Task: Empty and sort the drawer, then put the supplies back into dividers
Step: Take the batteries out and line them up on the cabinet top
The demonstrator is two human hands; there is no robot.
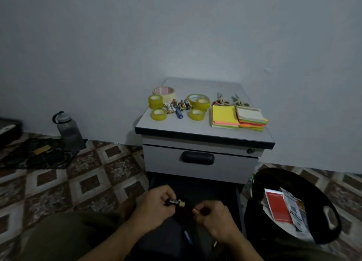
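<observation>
Pinching a black battery between thumb and fingertips, the left hand is holding it level just in front of the cabinet, above the dark pulled-out drawer. It is probably turning the label upward for checking before the cell is joining the batteries sorted on the cabinet's top. The right hand is gripping a smaller orange-tipped piece, too dim to identify. The battery is showing a black jacket, pale lettering and a brassy end cap.
</observation>
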